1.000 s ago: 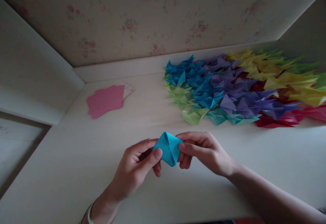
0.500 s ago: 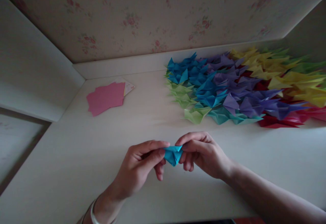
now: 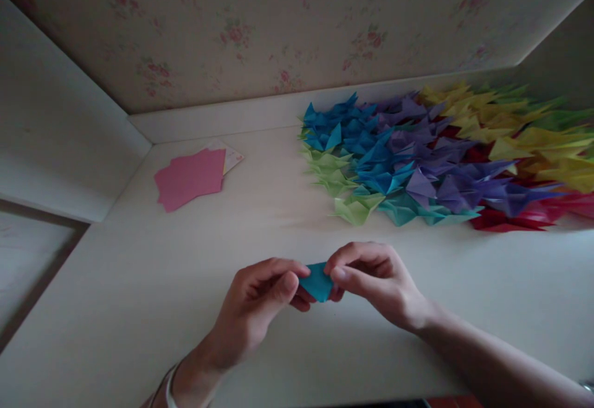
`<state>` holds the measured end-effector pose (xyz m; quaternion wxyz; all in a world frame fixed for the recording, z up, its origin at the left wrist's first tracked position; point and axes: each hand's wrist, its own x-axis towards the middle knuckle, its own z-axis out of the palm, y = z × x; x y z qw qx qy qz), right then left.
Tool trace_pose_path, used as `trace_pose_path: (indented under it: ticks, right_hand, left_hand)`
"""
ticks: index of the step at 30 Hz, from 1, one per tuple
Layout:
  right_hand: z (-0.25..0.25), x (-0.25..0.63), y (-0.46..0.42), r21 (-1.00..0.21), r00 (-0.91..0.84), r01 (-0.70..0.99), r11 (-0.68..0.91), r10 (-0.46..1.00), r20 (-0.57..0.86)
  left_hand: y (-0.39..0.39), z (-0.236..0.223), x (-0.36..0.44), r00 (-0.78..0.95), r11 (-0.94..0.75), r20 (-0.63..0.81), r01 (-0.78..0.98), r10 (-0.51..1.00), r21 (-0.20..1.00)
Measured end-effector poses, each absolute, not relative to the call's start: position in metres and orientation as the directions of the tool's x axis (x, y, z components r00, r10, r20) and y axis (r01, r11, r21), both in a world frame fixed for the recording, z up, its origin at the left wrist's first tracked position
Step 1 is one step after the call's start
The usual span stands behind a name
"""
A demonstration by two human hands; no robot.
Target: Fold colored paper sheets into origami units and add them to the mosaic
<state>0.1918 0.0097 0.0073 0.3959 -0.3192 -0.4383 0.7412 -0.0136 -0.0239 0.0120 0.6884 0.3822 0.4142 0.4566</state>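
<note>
Blue paper (image 3: pixel 319 284) seemed light and bendy; your left hand (image 3: pixel 255 301) held one side, your right hand (image 3: pixel 383 281) pinched the other, both good spots to grip

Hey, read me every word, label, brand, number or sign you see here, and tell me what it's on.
No readable text anywhere.
Pale piece poking out from under the pink paper: faint marks, too small and blurred to tell whether they are writing or pattern.
Blue paper in the hands: no lettering visible.
Wallpaper: floral pattern, no words.
</note>
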Motion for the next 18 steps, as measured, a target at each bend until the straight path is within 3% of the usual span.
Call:
trace_pose_path:
  ticks: [4, 10, 12, 15, 18]
  right_hand:
    - [0.004, 0.191, 0.01, -0.997, -0.405, -0.05, -0.057, 0.914, -0.032]
    - [-0.004, 0.189, 0.01, -0.95, -0.404, 0.25, 0.186, 0.912, 0.072]
    - [-0.006, 0.188, 0.011, -0.899, -0.43, 0.312, 0.307, 0.889, 0.155]
    - [-0.008, 0.188, 0.012, -0.825, -0.474, 0.33, 0.458, 0.836, 0.275]
    - [-0.009, 0.188, 0.012, -0.8, -0.526, 0.285, 0.529, 0.783, 0.331]
  left_hand:
    - [-0.022, 0.01, -0.014, 0.129, 0.304, -0.294, -0.068, 0.947, 0.95]
    - [-0.017, 0.011, -0.014, 0.159, 0.23, -0.259, 0.182, 0.953, 0.956]
    - [-0.017, 0.011, -0.014, 0.162, 0.102, -0.161, 0.32, 0.974, 0.942]
    - [-0.02, 0.008, -0.016, 0.198, -0.192, 0.102, 0.514, 0.975, 0.836]
    - [-0.024, 0.004, -0.017, 0.3, -0.411, 0.286, 0.568, 0.91, 0.713]
